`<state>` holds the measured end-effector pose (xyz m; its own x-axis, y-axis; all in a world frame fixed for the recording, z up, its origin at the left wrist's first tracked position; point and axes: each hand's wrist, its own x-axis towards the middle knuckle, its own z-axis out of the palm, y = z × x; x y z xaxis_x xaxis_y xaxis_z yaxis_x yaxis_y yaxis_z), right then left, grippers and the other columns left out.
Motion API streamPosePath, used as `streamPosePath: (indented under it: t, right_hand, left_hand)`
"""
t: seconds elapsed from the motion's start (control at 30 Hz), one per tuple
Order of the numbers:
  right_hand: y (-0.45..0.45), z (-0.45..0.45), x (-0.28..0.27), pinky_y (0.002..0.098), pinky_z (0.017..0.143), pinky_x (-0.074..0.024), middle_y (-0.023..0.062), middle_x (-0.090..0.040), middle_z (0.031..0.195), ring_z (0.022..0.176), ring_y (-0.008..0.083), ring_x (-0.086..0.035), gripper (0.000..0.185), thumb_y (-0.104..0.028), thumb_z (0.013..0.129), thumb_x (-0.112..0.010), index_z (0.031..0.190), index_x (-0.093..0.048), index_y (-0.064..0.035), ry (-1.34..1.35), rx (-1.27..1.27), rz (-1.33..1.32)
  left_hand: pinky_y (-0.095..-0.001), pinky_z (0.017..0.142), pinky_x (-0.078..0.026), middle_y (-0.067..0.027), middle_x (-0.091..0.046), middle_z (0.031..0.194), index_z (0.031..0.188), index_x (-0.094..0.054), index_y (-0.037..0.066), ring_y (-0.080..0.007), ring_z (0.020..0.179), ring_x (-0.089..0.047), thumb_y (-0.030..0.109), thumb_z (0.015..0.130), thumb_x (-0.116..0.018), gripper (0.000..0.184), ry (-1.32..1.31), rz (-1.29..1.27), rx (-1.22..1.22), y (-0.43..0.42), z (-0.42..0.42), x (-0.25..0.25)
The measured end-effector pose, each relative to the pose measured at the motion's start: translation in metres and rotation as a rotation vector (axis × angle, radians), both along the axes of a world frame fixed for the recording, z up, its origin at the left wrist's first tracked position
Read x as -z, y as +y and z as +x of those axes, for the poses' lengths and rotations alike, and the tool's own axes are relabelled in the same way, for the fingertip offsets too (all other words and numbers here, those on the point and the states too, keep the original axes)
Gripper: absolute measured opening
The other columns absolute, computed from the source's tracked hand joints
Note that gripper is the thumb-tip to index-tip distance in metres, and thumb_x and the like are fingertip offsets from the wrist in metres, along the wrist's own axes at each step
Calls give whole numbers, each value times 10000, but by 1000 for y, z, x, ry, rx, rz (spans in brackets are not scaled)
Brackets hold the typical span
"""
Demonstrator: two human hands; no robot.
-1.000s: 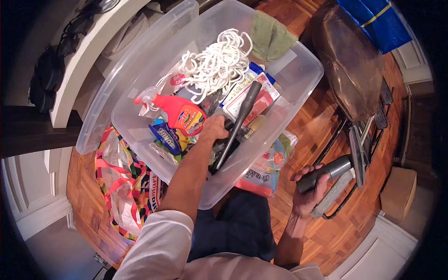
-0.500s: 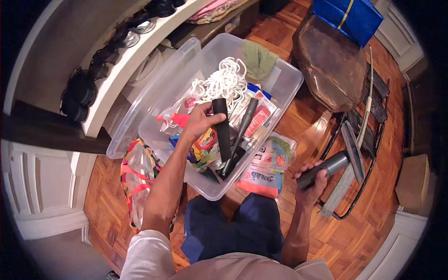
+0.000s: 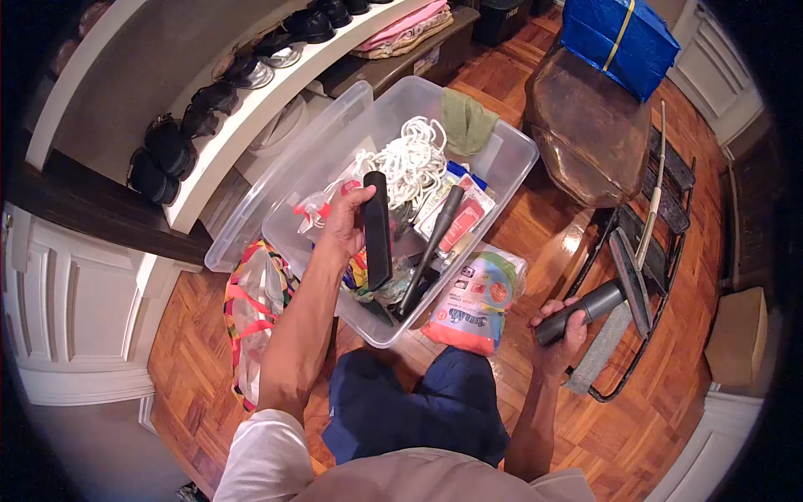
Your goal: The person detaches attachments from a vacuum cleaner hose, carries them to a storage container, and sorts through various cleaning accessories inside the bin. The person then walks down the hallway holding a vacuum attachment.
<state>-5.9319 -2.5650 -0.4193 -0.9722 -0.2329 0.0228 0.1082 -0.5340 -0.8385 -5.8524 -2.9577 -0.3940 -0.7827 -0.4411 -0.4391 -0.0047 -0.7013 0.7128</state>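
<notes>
My left hand (image 3: 345, 219) is closed round a black vacuum crevice nozzle (image 3: 378, 238), held over a clear plastic bin (image 3: 385, 336). In the bin lie a bundle of white rope (image 3: 410, 163), a green cloth (image 3: 468, 121), a red and white package (image 3: 466, 222) and a long black tube (image 3: 435, 247) that leans on the near right side. To the right, my right hand (image 3: 565, 335) grips the grey neck of a vacuum floor head (image 3: 631, 280). Its wide flat end points away from me, above a black metal frame.
A colourful bag (image 3: 251, 318) stands left of the bin, and a printed plastic pack (image 3: 477, 301) lies at its right. Beyond are a brown stool-like seat (image 3: 585, 125) with a blue bag (image 3: 623, 38), a black rack (image 3: 669, 217), a cardboard box (image 3: 736, 335) and a shoe shelf (image 3: 201, 159).
My left hand has moved slightly left with the crevice nozzle, turning it so its flat long side shows. The right hand keeps the floor head in nearly the same place. The view has shifted slightly.
</notes>
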Motion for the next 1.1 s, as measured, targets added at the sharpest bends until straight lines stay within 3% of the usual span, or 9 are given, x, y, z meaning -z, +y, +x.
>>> streamPosePath:
  t: [0.13, 0.17, 0.27, 0.33, 0.6, 0.77, 0.97, 1.03, 1.1]
  right_hand:
    - [-2, 3, 4, 332, 573, -518, 130, -606, 832, 670, 209, -605, 370, -409, 992, -542, 1126, -448, -77, -49, -4, -23]
    - [1, 6, 6, 332, 573, -518, 130, -606, 832, 670, 209, -605, 370, -409, 992, -542, 1126, -448, -77, -59, -15, -7]
    - [-6, 3, 19, 351, 599, -517, 125, -607, 846, 690, 217, -602, 383, -416, 980, -564, 1121, -457, -77, -60, -50, -5]
    - [-11, 3, 29, 365, 597, -513, 118, -613, 863, 691, 224, -605, 396, -431, 976, -566, 1128, -479, -75, -106, -18, 20]
    - [-35, -20, 48, 392, 624, -513, 113, -626, 880, 701, 231, -615, 424, -457, 974, -555, 1157, -507, -77, -128, -61, 132]
    - [-57, -30, 50, 388, 629, -508, 118, -622, 884, 702, 233, -607, 415, -444, 977, -552, 1155, -503, -72, -91, -63, 112]
    - [-62, -20, 49, 375, 640, -501, 124, -615, 882, 711, 235, -594, 446, -468, 966, -557, 1156, -509, -67, -97, -63, 162]
    - [-59, -14, 46, 341, 657, -490, 86, -619, 896, 761, 211, -589, 449, -475, 951, -577, 1142, -544, -70, -179, -32, 193]
    - [-60, -21, 53, 337, 693, -501, 104, -622, 921, 796, 215, -581, 471, -440, 945, -613, 1159, -528, -29, -60, -77, 300]
  left_hand:
    - [-412, 578, -602, -80, -626, 746, 909, -631, 14, -212, 639, -653, 206, 818, -719, 230, -164, -161, -75, -1, -10, 17]
    - [-377, 542, -572, -89, -659, 731, 858, -661, 5, -201, 662, -675, 235, 811, -717, 241, -358, -451, 28, -9, -14, 33]
    - [-440, 674, -563, -266, -677, 781, 872, -656, -89, -368, 741, -697, 318, 678, -720, 455, -710, -1319, 347, -6, -32, 68]
    - [-481, 802, -540, -331, -662, 904, 886, -676, -87, -427, 884, -678, 287, 667, -691, 434, -667, -1411, 440, 9, -46, 101]
    - [-443, 823, -537, -305, -668, 879, 894, -678, -72, -401, 844, -676, 321, 686, -734, 448, -553, -1260, 846, 31, -68, 181]
    - [-343, 417, -537, -141, -651, 758, 940, -652, -20, -258, 663, -684, 193, 747, -643, 287, -619, -686, 861, 15, -68, 165]
    - [-354, 376, -474, -144, -624, 648, 831, -627, -29, -237, 459, -607, 134, 749, -554, 197, -629, -532, 1002, 11, -59, 202]
    - [-471, 639, -521, -166, -667, 798, 851, -665, 3, -284, 757, -686, 210, 757, -608, 235, -405, -713, 1082, 23, -50, 178]
    - [-493, 699, -523, -201, -690, 881, 926, -683, -29, -370, 822, -677, 231, 660, -638, 374, -454, -1376, 1008, 38, -37, 131]
